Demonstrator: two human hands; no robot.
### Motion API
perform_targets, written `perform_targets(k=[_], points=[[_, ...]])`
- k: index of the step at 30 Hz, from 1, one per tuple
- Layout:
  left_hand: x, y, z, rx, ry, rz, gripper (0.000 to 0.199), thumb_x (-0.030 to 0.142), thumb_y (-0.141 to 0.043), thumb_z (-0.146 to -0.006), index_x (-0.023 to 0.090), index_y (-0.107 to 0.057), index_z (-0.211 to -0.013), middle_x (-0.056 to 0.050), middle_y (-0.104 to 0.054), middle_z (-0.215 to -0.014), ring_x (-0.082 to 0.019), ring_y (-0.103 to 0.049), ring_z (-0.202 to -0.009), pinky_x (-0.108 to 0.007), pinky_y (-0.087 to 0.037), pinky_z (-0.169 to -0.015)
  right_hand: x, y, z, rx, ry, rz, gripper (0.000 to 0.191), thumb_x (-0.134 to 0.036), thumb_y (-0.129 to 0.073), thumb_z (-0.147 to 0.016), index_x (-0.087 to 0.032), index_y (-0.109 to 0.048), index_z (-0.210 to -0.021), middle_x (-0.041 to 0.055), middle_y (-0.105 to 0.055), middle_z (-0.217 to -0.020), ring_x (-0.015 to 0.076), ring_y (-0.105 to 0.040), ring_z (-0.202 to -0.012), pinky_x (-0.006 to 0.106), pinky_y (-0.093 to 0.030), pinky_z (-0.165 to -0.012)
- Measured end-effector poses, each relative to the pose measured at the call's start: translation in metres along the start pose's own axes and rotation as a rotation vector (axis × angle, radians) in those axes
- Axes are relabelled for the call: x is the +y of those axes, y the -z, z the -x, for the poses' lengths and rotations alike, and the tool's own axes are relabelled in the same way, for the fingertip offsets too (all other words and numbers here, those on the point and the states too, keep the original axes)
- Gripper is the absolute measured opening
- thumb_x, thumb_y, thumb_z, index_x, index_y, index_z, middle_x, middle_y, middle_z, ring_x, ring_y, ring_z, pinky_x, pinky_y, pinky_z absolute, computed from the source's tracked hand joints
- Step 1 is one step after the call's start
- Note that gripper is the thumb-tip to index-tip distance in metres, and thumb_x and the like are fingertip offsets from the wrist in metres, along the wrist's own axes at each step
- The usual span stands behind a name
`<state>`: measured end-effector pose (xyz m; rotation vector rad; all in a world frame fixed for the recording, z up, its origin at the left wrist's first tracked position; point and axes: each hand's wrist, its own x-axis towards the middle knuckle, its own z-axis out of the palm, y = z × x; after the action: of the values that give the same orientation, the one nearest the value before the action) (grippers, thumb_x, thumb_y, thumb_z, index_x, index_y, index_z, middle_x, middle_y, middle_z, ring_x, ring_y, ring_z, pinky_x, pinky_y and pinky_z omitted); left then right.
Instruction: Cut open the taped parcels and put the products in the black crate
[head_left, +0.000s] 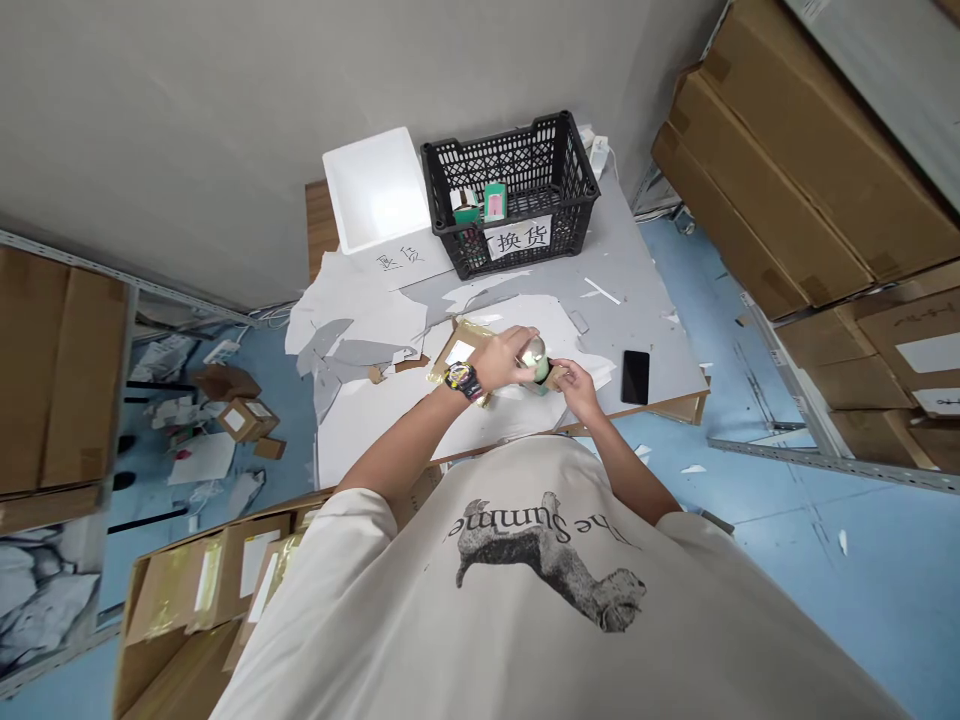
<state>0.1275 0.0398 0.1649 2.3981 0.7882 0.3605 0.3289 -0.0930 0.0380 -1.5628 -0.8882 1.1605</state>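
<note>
My left hand [504, 358], with a watch on its wrist, is closed around a small pale-green container with a shiny silver top [535, 354]. My right hand [574, 385] is beside it, fingers pinched on the brown edge of a small box [556, 378]. The container is at the mouth of this box; whether it is partly inside I cannot tell. Left of my left hand, partly hidden by it, lies a taped brown carton [463, 342] with a white label. Beneath are white paper sheets [420, 415] on the table.
At the back of the table stand a black plastic basket [502, 262] with small green boxes [495, 200] inside, and a white bin [375, 190]. A black phone [635, 377] lies at the right. Cardboard boxes [810, 150] fill the right shelf; more cartons [217, 580] stand lower left.
</note>
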Motion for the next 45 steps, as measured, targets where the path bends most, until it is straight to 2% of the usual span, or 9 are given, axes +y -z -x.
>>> perform_targets(k=[3, 8, 18, 21, 24, 33, 37, 41, 45], points=[[0.005, -0.018, -0.001, -0.151, -0.003, -0.078, 0.065, 0.031, -0.081, -0.091, 0.017, -0.068, -0.152, -0.018, -0.074, -0.143, -0.035, -0.074, -0.127, -0.042, -0.058, -0.107, -0.001, -0.004, 0.0, 0.01, -0.004, -0.001, 0.057, -0.054, -0.061, -0.078, -0.023, -0.072, -0.124, 0.0011, -0.07, -0.091, 0.0186, -0.058, -0.076, 0.034, -0.056, -0.073], [0.003, -0.054, -0.006, -0.245, 0.14, -0.211, 0.052, 0.029, -0.084, -0.087, 0.016, -0.076, -0.137, -0.019, -0.08, -0.122, -0.043, -0.068, -0.129, -0.053, -0.052, -0.112, -0.001, -0.001, 0.003, 0.001, -0.01, 0.026, 0.058, -0.05, -0.06, -0.078, -0.023, -0.074, -0.127, 0.0025, -0.072, -0.095, 0.0195, -0.06, -0.076, 0.035, -0.058, -0.074], [-0.02, -0.077, 0.015, -0.031, 0.263, 0.107, 0.057, 0.037, -0.091, -0.088, 0.025, -0.073, -0.14, -0.015, -0.068, -0.151, -0.037, -0.06, -0.143, -0.054, -0.05, -0.123, 0.0, 0.0, 0.007, 0.137, -0.016, -0.04, 0.052, -0.043, -0.065, -0.083, -0.023, -0.075, -0.13, -0.002, -0.065, -0.088, 0.0183, -0.058, -0.073, 0.033, -0.056, -0.073], [-0.033, -0.08, 0.024, 0.211, 0.498, 0.343, 0.057, 0.041, -0.074, -0.103, 0.022, -0.063, -0.155, -0.02, -0.064, -0.158, -0.033, -0.066, -0.136, -0.051, -0.06, -0.109, 0.0, 0.0, 0.01, 0.171, -0.013, -0.082, 0.052, -0.05, -0.059, -0.096, -0.023, -0.072, -0.138, 0.0011, -0.069, -0.093, 0.0204, -0.065, -0.08, 0.034, -0.06, -0.077], [-0.045, -0.085, 0.029, 0.145, 0.637, 0.619, 0.065, 0.039, -0.07, -0.101, 0.021, -0.056, -0.163, -0.023, -0.067, -0.155, -0.027, -0.073, -0.113, -0.044, -0.066, -0.09, 0.002, -0.004, 0.016, 0.158, 0.013, -0.038, 0.052, -0.051, -0.055, -0.101, -0.026, -0.07, -0.144, 0.0077, -0.073, -0.117, 0.0224, -0.071, -0.096, 0.037, -0.065, -0.085], [-0.063, -0.087, 0.026, -0.269, 0.327, 0.605, 0.103, 0.022, -0.082, -0.067, 0.024, -0.06, -0.168, -0.017, -0.066, -0.159, -0.023, -0.066, -0.103, -0.033, -0.062, -0.079, 0.006, -0.002, 0.022, -0.078, 0.162, 0.207, 0.076, -0.033, -0.067, -0.088, -0.031, -0.066, -0.164, 0.0145, -0.059, -0.164, 0.0284, -0.066, -0.122, 0.045, -0.069, -0.097], [-0.063, -0.096, 0.03, -0.239, 0.251, 0.507, 0.101, 0.02, -0.085, -0.068, 0.022, -0.058, -0.165, -0.019, -0.064, -0.16, -0.029, -0.071, -0.117, -0.041, -0.065, -0.092, 0.005, 0.008, 0.022, -0.124, 0.154, 0.227, 0.066, -0.041, -0.063, -0.101, -0.032, -0.065, -0.166, 0.0143, -0.06, -0.165, 0.0277, -0.067, -0.119, 0.044, -0.069, -0.092], [-0.055, -0.106, 0.025, -0.168, 0.278, 0.28, 0.076, 0.021, -0.09, -0.073, 0.021, -0.064, -0.146, -0.015, -0.077, -0.139, -0.035, -0.075, -0.127, -0.049, -0.061, -0.111, 0.006, 0.012, 0.016, -0.291, 0.146, 0.316, 0.094, -0.036, -0.08, -0.087, -0.034, -0.051, -0.177, 0.0149, -0.049, -0.177, 0.0316, -0.066, -0.129, 0.043, -0.069, -0.089], [-0.047, -0.104, 0.014, -0.212, 0.282, 0.159, 0.062, 0.026, -0.088, -0.082, 0.023, -0.065, -0.139, -0.013, -0.08, -0.13, -0.034, -0.08, -0.121, -0.045, -0.063, -0.106, -0.002, 0.01, -0.005, -0.277, 0.172, 0.552, 0.083, -0.021, -0.078, -0.08, -0.027, -0.061, -0.161, 0.0153, -0.066, -0.155, 0.0341, -0.07, -0.128, 0.046, -0.065, -0.097]])
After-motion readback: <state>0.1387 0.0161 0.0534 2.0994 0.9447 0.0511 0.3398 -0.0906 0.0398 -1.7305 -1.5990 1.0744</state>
